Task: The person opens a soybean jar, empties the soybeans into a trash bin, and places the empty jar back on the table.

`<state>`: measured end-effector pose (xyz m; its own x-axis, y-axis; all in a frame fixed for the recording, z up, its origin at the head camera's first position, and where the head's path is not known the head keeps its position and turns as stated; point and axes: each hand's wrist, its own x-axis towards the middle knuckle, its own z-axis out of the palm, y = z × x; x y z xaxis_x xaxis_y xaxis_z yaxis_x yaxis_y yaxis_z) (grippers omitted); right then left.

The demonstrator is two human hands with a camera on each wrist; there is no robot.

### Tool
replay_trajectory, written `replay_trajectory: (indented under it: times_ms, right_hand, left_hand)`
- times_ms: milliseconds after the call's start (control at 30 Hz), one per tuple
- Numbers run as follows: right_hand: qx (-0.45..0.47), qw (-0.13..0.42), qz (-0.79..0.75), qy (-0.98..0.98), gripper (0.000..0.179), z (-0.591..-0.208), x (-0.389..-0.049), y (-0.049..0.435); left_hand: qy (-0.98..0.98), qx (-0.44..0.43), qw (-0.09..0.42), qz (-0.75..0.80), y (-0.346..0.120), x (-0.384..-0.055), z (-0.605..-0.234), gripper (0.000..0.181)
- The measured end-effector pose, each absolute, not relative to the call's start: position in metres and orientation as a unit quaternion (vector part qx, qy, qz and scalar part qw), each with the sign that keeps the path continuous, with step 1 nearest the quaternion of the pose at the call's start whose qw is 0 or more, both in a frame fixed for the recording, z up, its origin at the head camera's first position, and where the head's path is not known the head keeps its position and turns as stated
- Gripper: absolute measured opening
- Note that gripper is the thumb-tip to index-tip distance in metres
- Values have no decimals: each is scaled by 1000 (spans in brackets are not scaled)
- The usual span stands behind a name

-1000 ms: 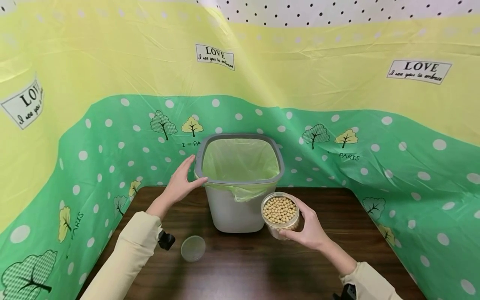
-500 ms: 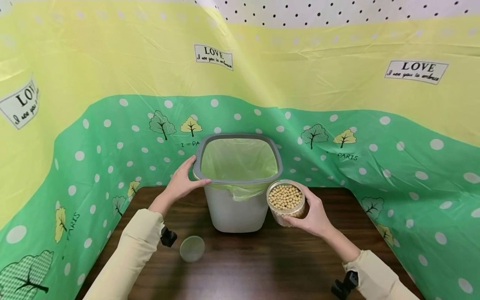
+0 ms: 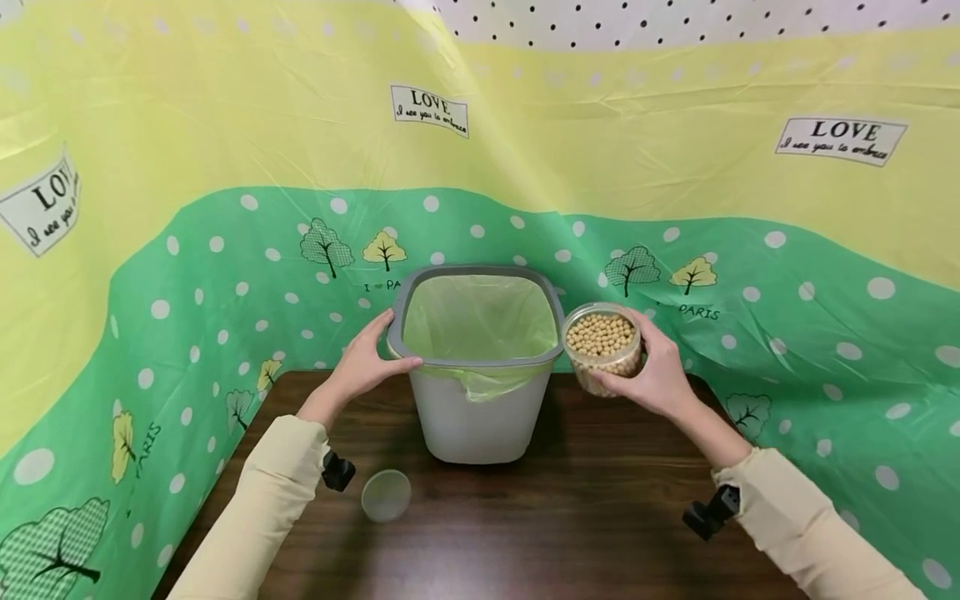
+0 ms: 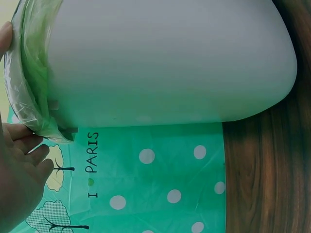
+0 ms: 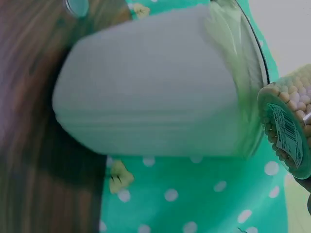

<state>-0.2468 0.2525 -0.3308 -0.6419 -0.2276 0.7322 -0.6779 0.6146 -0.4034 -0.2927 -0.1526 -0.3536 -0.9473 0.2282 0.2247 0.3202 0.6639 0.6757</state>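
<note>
In the head view my left hand point(image 3: 363, 362) rests at the left front corner of a grey-white trash bin point(image 3: 476, 417), thumb and fingers spread against its grey rim. The left wrist view shows the thumb point(image 4: 5, 38) and index fingertip at the rim, the other fingers loosely bent. My right hand point(image 3: 660, 371) grips a clear plastic jar point(image 3: 607, 367) full of round beige beans, perhaps soybeans point(image 3: 600, 335). The lidless jar is tilted a little, beside the bin's right rim. In the right wrist view its labelled base point(image 5: 286, 133) shows. A light green bag point(image 3: 480, 321) lines the bin.
A round translucent lid point(image 3: 386, 496) lies on the dark wooden table point(image 3: 540, 533), in front of the bin and to its left. Behind the table and at both sides hangs a green and yellow printed cloth point(image 3: 675, 258), close behind the bin.
My right hand has raised the jar from in front of the bin's lower right to rim height, moving right. The left hand has moved slightly and now rests at the rim.
</note>
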Motion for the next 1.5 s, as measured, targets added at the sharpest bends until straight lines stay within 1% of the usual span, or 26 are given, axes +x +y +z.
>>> replay_trajectory:
  times_ms: [233, 433, 600, 867, 1133, 1500]
  right_hand:
    - [261, 327, 309, -854, 89, -308, -268, 259]
    - [266, 319, 267, -870, 92, -300, -289, 258]
    - [291, 303, 234, -877, 96, -297, -303, 257]
    - [333, 296, 187, -875, 95, -294, -315, 252]
    - [386, 313, 129, -858, 95, -285, -325, 245]
    - [406, 317, 73, -854, 97, -278, -331, 240]
  left_hand:
    - [-913, -153, 63, -373, -152, -293, -351, 98]
    - [-920, -152, 64, -356, -153, -292, -347, 99]
    - [-922, -153, 64, -351, -154, -292, -346, 98]
    - [-921, -149, 63, -354, -154, -291, -349, 97]
    - [-918, -148, 60, -363, -153, -291, -348, 97]
    - [-916, -149, 67, -365, -153, -290, -349, 97]
